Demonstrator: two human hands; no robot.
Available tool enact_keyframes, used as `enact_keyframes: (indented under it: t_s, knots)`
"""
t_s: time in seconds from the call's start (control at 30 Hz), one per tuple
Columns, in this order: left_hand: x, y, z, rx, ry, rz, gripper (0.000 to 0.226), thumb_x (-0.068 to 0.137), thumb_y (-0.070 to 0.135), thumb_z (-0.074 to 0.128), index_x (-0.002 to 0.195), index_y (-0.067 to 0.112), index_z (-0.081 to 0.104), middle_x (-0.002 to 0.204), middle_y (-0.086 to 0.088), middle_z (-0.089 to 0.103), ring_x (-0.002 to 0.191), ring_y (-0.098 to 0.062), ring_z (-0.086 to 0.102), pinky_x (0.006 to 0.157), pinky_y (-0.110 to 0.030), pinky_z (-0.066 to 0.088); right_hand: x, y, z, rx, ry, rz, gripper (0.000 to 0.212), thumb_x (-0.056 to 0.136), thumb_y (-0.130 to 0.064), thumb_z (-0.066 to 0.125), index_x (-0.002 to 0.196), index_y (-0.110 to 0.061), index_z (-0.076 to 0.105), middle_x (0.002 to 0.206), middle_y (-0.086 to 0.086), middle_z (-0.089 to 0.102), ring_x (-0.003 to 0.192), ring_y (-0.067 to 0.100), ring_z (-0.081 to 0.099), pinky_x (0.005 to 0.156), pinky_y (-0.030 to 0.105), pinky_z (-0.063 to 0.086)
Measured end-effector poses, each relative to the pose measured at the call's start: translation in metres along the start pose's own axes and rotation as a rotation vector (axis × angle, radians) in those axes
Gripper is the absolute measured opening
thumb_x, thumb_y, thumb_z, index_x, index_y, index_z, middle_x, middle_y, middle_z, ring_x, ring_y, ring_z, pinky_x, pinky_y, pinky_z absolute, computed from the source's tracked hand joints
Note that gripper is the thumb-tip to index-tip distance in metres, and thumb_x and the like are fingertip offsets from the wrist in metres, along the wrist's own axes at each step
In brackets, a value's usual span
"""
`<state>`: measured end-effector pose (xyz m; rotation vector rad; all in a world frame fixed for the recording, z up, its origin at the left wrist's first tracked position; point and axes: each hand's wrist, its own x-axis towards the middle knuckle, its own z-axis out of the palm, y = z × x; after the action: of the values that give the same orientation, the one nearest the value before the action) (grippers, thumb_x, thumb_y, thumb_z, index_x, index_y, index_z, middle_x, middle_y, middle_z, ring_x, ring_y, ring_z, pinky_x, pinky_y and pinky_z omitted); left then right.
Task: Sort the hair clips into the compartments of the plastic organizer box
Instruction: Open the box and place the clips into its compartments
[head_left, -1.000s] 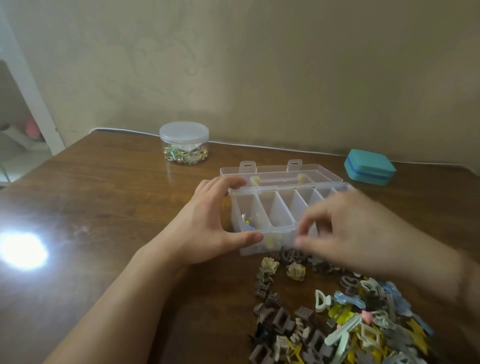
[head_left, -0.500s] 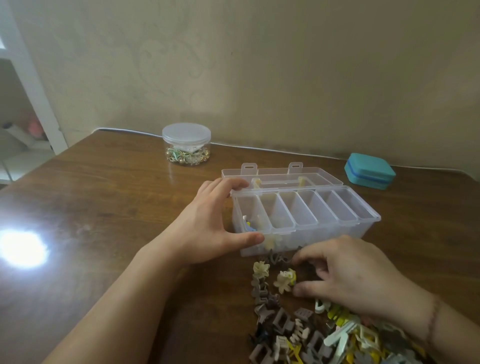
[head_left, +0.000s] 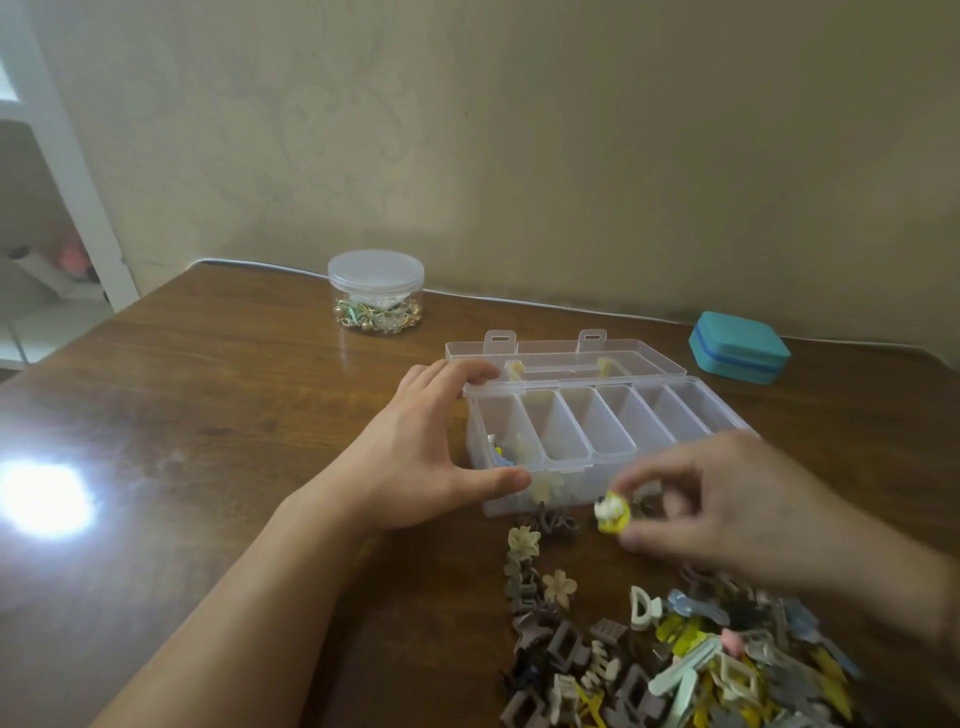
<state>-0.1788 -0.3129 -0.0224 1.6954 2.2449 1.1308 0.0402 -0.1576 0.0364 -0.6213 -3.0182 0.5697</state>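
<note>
The clear plastic organizer box (head_left: 613, 470) stands open on the wooden table, lid folded back, with several long compartments. A few small clips lie in its leftmost compartment (head_left: 501, 452). My left hand (head_left: 415, 457) grips the box's left end, thumb on the front wall, fingers at the back corner. My right hand (head_left: 727, 499), blurred, pinches a small yellow and white hair clip (head_left: 613, 512) just in front of the box's front wall. A pile of hair clips (head_left: 675, 660) in grey, brown, yellow, blue and cream lies below. Two cream flower clips (head_left: 523, 540) sit at its upper left.
A round clear jar (head_left: 375, 291) with a lid, holding small trinkets, stands at the back of the table. A teal case (head_left: 737, 347) lies at the back right. A bright light glare (head_left: 44, 499) shows on the table's left. A white shelf frame (head_left: 72, 171) stands left.
My right hand has lifted from the pile with the yellow and white clip pinched, moving up toward the box's front. My left hand has stayed on the box.
</note>
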Motion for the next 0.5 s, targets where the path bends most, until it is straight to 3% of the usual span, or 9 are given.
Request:
enact_keyframes:
  t_s: [0.13,0.33,0.43,0.5]
  knots:
    - [0.000,-0.001,0.000,0.000,0.015,0.015,0.085,0.065,0.070,0.072,0.136,0.040,0.036,0.127,0.029,0.038,0.121,0.005,0.035,0.095,-0.015,0.032,0.037,-0.005,-0.028,0.163,0.173,-0.101,0.026,0.072,-0.038,0.081,0.096,-0.036,0.072,0.051,-0.009,0.062,0.041,-0.002,0.048,0.043,0.011,0.038]
    - [0.000,-0.001,0.001,0.000,0.005,0.007,0.086,0.062,0.074,0.068,0.135,0.041,0.037,0.128,0.027,0.039,0.120,0.004,0.036,0.094,-0.017,0.034,0.066,-0.014,-0.011,0.079,0.038,-0.062,0.033,0.078,-0.041,0.076,0.109,-0.033,0.069,0.049,-0.013,0.058,0.043,0.000,0.048,0.046,0.015,0.038]
    - [0.001,-0.001,0.001,0.003,0.015,0.003,0.086,0.060,0.075,0.066,0.134,0.042,0.037,0.128,0.025,0.040,0.120,0.003,0.036,0.094,-0.020,0.035,0.047,-0.015,-0.017,0.058,0.189,-0.105,0.017,0.080,-0.044,0.070,0.097,-0.039,0.069,0.054,-0.015,0.060,0.045,0.000,0.050,0.046,0.016,0.040]
    - [0.001,0.000,0.001,0.004,0.017,0.003,0.086,0.060,0.076,0.065,0.134,0.041,0.037,0.128,0.024,0.041,0.120,0.002,0.036,0.096,-0.022,0.036,0.022,-0.020,-0.016,0.010,0.182,-0.153,0.014,0.078,-0.051,0.063,0.082,-0.039,0.068,0.064,-0.021,0.061,0.049,0.000,0.052,0.046,0.016,0.037]
